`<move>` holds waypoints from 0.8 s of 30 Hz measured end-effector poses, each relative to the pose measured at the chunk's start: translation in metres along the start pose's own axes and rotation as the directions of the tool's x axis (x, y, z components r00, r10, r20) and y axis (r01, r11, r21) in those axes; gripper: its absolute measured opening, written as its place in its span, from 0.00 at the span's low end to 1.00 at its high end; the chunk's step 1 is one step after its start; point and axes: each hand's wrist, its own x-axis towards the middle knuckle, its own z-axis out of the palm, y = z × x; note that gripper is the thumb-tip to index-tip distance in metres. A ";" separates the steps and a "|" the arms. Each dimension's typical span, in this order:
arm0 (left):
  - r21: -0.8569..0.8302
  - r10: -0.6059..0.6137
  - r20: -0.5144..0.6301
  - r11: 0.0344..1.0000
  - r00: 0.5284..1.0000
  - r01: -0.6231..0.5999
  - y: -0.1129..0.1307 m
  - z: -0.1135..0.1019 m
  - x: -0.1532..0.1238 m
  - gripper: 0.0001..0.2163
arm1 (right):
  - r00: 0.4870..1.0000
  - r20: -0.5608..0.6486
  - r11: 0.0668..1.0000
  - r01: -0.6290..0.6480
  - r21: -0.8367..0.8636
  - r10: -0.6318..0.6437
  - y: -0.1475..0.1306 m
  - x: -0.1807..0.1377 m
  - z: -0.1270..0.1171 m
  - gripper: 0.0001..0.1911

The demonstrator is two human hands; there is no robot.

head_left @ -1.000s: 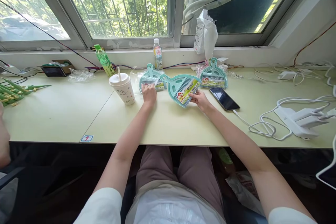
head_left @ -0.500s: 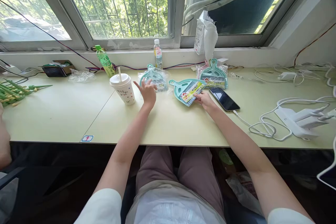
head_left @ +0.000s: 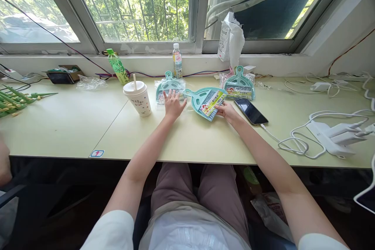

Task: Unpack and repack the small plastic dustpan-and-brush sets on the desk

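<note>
My right hand pinches the lower edge of a teal mini dustpan and brush set with a colourful label, tilted with its handle to the left. My left hand lies open with fingers spread, resting on the front of a second teal set in a clear plastic wrapper. A third wrapped set lies further right, near the wall. A dark phone on a white cable lies just right of my right hand.
A lidded paper cup with a straw stands left of my left hand. A water bottle and a green bottle stand by the sill. White power strips and cables fill the right. Green sticks lie far left.
My left hand moved right from beside the cup and settled flat on the wrapped set. My right hand shifted the labelled set slightly, its handle now pointing closer to my left hand.
</note>
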 end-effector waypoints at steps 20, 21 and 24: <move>-0.445 0.353 -0.061 0.828 0.934 -0.341 0.022 0.002 -0.003 0.25 | 0.971 0.226 0.996 0.089 -0.029 -0.080 0.005 -0.014 0.020 0.24; -0.446 0.362 -0.096 0.817 0.927 -0.366 0.025 -0.001 -0.005 0.23 | 0.969 0.229 0.995 0.100 -0.013 -0.094 0.004 -0.015 0.022 0.25; -0.378 0.305 -0.255 0.842 0.918 -0.385 0.032 -0.010 -0.009 0.17 | 0.967 0.215 0.990 0.134 0.033 -0.138 0.002 -0.017 0.024 0.26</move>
